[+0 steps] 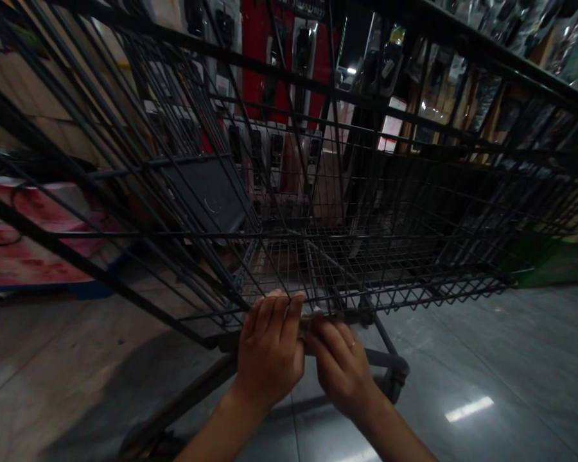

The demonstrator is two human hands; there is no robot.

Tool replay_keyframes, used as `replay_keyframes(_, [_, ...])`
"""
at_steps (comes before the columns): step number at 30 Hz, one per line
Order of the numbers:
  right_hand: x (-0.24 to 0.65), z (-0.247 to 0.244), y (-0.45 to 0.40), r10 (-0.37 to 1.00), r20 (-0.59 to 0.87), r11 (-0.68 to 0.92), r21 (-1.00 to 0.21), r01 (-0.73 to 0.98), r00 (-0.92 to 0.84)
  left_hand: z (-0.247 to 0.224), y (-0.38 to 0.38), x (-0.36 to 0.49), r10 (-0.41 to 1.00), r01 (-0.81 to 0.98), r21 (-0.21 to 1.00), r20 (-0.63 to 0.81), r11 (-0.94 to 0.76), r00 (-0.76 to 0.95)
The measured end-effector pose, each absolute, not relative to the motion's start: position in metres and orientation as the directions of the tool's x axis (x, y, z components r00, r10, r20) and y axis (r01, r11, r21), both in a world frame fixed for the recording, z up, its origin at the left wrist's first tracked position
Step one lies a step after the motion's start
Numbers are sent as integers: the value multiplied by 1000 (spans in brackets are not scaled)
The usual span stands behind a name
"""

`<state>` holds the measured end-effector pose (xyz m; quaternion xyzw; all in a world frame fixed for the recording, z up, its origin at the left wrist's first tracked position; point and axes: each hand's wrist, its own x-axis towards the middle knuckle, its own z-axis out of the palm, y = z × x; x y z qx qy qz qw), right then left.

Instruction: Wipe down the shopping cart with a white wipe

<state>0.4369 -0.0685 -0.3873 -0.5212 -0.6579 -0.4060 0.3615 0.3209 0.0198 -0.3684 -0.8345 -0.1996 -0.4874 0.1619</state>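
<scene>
A dark wire shopping cart [361, 292] fills most of the head view, seen from its side. My left hand [270, 353] is at the basket's lower edge, its fingers bent over the bottom rail and wires. Close beside it, my right hand [341, 366] is closed at the same rail, with a ring on one finger. A small pale bit of material [311, 316] shows between the two hands at the rail; what it is I cannot make out. The right fingertips are hidden behind the hand.
Packaged goods [277, 151] hang on a display behind the cart. A grey plastic panel [209, 192] sits inside the cart's wire frame. Pink patterned boxes [38, 231] are stacked at left. A caster wheel [394, 382] stands on the tiled floor [462, 359] at right.
</scene>
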Motion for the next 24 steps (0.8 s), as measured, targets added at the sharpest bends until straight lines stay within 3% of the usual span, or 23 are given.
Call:
replay_keyframes(7, [458, -396, -90, 397, 903, 8, 177, 984, -165, -369, 19, 319, 187, 479, -75, 860, -874, 475])
replay_keyframes(17, [487, -366, -113, 236, 971, -224, 20, 974, 34, -374, 19, 320, 212, 490, -57, 854, -870, 475])
replay_keyframes(21, [482, -344, -114, 145, 987, -236, -34, 971, 70, -375, 18, 322, 226, 495, -32, 864, -868, 451])
replay_keyframes(24, [482, -335, -105, 159, 985, -231, -28, 973, 66, -376, 18, 322, 221, 489, -27, 869, -872, 443])
